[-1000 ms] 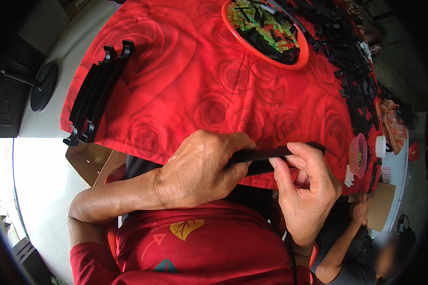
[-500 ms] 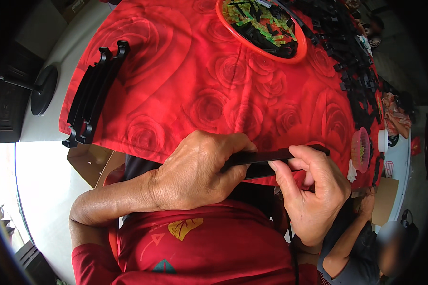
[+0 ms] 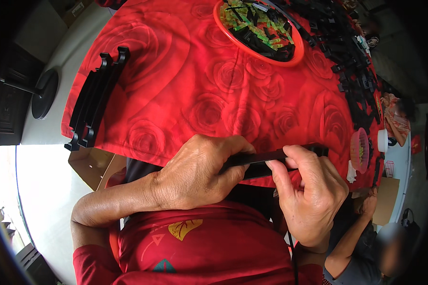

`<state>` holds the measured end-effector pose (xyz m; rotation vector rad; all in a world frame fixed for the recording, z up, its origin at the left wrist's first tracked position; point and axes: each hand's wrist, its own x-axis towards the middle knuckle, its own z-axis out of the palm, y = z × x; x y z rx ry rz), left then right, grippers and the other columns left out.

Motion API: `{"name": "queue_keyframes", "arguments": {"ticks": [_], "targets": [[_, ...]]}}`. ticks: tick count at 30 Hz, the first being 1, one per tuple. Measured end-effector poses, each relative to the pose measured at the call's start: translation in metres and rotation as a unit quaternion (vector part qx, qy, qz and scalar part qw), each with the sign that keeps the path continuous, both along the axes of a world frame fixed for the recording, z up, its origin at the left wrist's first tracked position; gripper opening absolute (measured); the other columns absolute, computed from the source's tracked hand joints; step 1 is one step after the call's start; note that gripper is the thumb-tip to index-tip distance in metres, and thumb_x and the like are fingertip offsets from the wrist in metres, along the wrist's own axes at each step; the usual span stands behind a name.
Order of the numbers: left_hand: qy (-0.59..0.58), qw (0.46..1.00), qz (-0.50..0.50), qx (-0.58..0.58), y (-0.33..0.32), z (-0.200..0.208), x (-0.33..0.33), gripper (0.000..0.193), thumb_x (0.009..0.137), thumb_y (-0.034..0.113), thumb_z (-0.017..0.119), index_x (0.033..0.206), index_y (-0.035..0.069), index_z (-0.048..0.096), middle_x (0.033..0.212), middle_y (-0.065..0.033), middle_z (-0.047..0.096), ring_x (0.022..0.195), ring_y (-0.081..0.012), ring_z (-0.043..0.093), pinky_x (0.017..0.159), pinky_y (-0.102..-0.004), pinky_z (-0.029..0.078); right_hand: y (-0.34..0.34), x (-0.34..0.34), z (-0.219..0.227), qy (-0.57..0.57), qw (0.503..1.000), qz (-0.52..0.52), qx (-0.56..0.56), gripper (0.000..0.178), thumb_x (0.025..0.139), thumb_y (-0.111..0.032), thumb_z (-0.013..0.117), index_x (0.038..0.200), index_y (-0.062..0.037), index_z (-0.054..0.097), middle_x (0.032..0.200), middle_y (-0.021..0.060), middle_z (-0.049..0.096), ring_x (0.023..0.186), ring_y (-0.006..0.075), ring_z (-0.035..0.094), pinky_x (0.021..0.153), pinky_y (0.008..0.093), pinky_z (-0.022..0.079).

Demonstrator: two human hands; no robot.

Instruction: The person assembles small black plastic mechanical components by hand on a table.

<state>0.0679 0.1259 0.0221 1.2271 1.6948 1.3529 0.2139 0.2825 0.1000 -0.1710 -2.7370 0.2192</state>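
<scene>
Between my two hands, just off the near edge of the table, is a long black plastic bar (image 3: 265,156). My left hand (image 3: 197,173) is closed around its left end, which the fingers hide. Farther right, my right hand (image 3: 314,194) pinches the bar with thumb and forefinger, and the bar's right end sticks out past the knuckles. Whether a small part is also in the right fingers cannot be seen. Several similar black bars with hooked ends (image 3: 99,97) lie side by side on the table's left.
A red flowered tablecloth (image 3: 176,90) covers the table. Toward the back stands an orange-red basin (image 3: 283,62) of green and black small parts. Black pieces (image 3: 356,80) pile up along the right, near a pink basket (image 3: 360,164). Another person's arm (image 3: 349,242) reaches in at right.
My right hand has shifted slightly left along the black bar. My left hand keeps its grip almost unmoved, and the view has tilted a little.
</scene>
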Motion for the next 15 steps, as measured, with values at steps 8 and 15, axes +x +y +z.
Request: {"name": "queue_keyframes", "arguments": {"ticks": [8, 15], "targets": [[-0.006, 1.000, -0.008, 0.014, 0.0028, -0.0034, -0.0005, 0.028, 0.097, 0.006, 0.066, 0.123, 0.000, 0.069, 0.088, -0.0130, 0.074, 0.083, -0.0228, 0.078, 0.072, -0.0340, 0.059, 0.0028, -0.0005, 0.0004, 0.004, 1.000, 0.014, 0.023, 0.039, 0.077, -0.003, 0.091, 0.111, 0.0001, 0.071, 0.074, 0.0063, 0.066, 0.062, 0.0213, 0.066, 0.061, 0.0340, 0.052], [-0.027, 1.000, -0.008, -0.012, 0.0015, 0.0018, 0.0008, 0.028, 0.097, 0.007, 0.066, 0.124, -0.001, 0.068, 0.089, -0.0139, 0.074, 0.085, -0.0222, 0.077, 0.074, -0.0341, 0.059, -0.0018, 0.0010, -0.0013, -0.004, 1.000, -0.014, 0.024, 0.037, 0.075, -0.008, 0.093, 0.106, -0.0029, 0.074, 0.082, 0.0101, 0.073, 0.069, 0.0276, 0.069, 0.061, 0.0386, 0.055]]}}
